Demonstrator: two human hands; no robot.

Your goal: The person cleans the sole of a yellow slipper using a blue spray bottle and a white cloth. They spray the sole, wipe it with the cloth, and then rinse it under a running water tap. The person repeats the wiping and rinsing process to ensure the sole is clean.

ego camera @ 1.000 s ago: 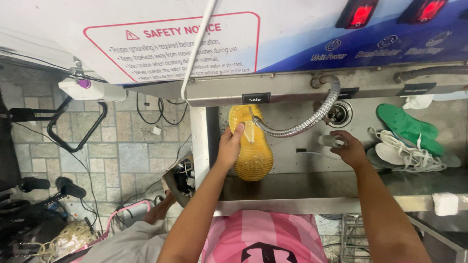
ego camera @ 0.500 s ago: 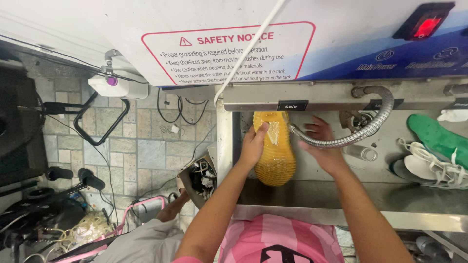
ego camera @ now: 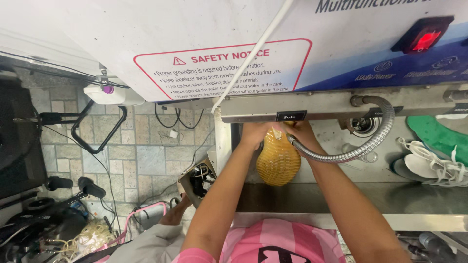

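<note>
In the head view, the left hand and right hand both gripped the top of a yellow shoe under the hose in the sink, where wet fingers could likely slip.

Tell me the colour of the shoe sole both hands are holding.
Translucent amber-yellow sole, seen best in the head view.

A steel sink basin holds white shoes and a yellow mesh bag.
</note>
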